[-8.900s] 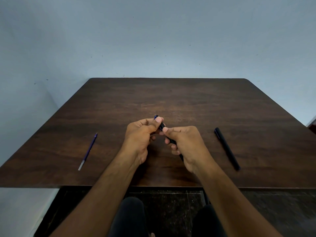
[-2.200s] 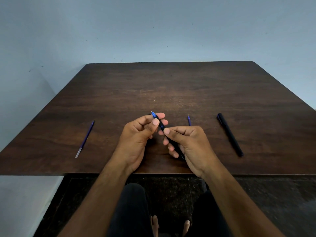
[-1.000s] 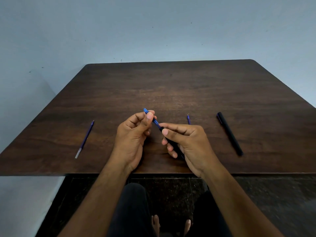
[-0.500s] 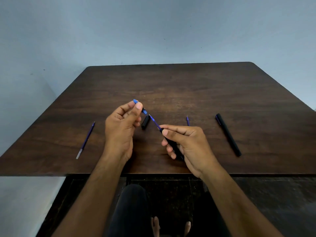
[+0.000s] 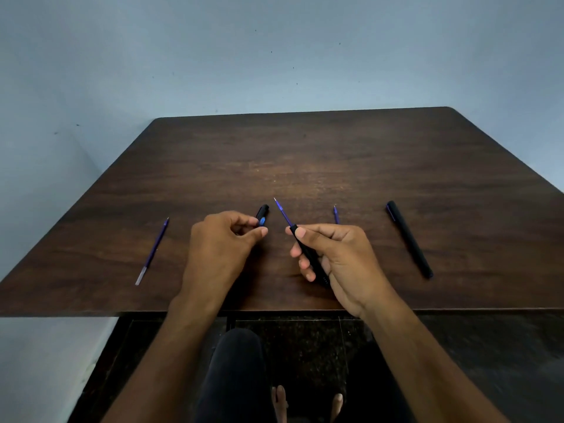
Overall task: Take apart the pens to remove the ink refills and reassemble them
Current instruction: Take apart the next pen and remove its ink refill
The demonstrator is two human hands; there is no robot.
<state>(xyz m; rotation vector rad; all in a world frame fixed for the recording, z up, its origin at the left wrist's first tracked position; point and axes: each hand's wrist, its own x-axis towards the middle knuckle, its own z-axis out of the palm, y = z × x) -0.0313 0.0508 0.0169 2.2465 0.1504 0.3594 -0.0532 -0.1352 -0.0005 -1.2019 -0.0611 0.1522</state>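
The right hand (image 5: 338, 264) grips the black barrel (image 5: 309, 257) over the counter (image 5: 305, 166), its blue refill (image 5: 283, 212) pointing up-left toward the left hand (image 5: 222, 239), whose fingers pinch the blue-ended tip piece (image 5: 262, 215) just beside it.

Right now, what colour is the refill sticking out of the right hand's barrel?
Blue-violet refill, silvery tip; head view.

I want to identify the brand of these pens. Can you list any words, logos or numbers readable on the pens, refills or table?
None can be read.
Black pen on the right: no print visible.
Pen barrel in the right hand: tiny pale specks near its lower end, too small to read.
Loose refill on the left: no markings visible.
Table: plain wood grain.
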